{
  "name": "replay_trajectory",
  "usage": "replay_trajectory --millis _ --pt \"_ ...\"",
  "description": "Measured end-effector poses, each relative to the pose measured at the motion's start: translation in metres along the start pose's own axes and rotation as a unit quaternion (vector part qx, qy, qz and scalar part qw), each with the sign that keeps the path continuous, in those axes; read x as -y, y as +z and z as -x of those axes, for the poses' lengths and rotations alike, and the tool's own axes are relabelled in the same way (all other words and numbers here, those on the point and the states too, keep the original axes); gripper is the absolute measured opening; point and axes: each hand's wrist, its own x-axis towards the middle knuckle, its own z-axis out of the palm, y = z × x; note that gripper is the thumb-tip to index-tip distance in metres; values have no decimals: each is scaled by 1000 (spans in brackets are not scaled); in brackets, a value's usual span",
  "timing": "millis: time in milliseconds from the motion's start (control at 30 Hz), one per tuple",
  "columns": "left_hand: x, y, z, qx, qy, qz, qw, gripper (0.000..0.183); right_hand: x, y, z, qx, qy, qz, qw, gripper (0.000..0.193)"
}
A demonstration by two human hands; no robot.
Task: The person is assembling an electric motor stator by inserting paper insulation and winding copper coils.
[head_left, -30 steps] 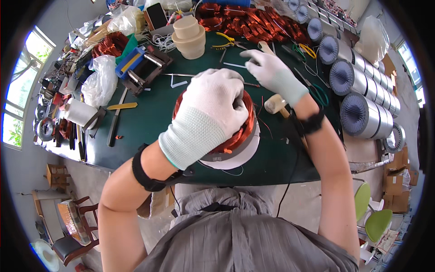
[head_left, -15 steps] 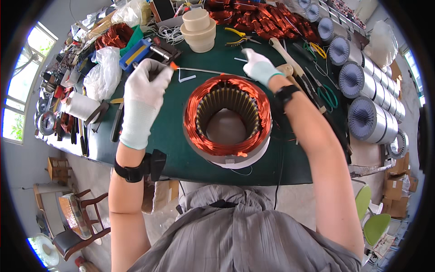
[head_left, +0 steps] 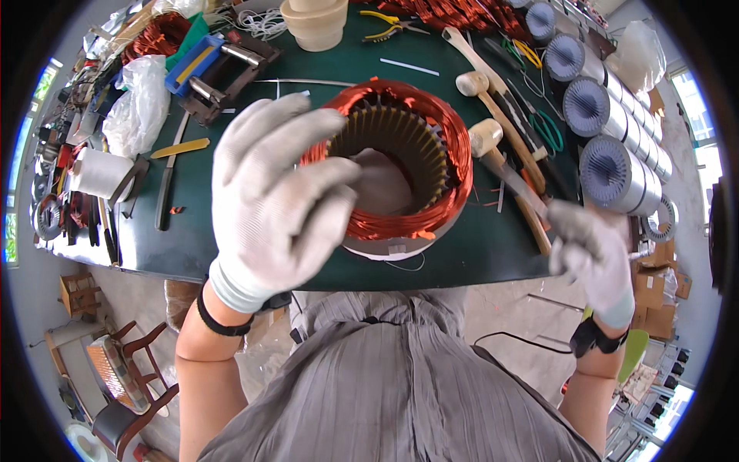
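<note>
A stator core with red-orange copper windings (head_left: pixel 458 181) stands upright on the green bench, its dark slotted bore facing up. My left hand (head_left: pixel 269 204), in a white glove, is spread in front of its left side with nothing visible in it, hiding part of the windings. Whether the fingers touch them I cannot tell. My right hand (head_left: pixel 593 254), also gloved, hangs at the bench's right front edge, fingers partly curled and blurred. It is nearest the handle end of a pale-headed mallet (head_left: pixel 485 137); a blurred grey strip (head_left: pixel 519 185) runs toward its fingertips. Contact is unclear.
A second mallet (head_left: pixel 472 83) and green-handled scissors (head_left: pixel 548 131) lie to the right, before rows of metal cores (head_left: pixel 608 165). Yellow-handled pliers (head_left: pixel 385 29) and a cream round block (head_left: pixel 314 27) are behind. A blue clamp-like tool (head_left: pixel 196 65) and white spool (head_left: pixel 100 173) stand left.
My left hand has come down to the stator and opened from a pinch; the orange bit at its fingertips no longer shows. My right hand has swung from behind the stator to the right front.
</note>
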Motion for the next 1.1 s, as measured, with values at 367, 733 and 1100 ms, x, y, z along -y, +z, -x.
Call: replay_trajectory --millis 367,733,1100 --pt "-37 39 10 -38 82 61 994 45 1 24 0 -24 -109 180 977 32" --pt "-15 4 -19 -225 -171 280 917 29 -28 51 20 -114 44 -92 988 28" --pt "-13 5 13 112 68 -3 991 75 -27 68 22 -48 -10 -1 999 24"
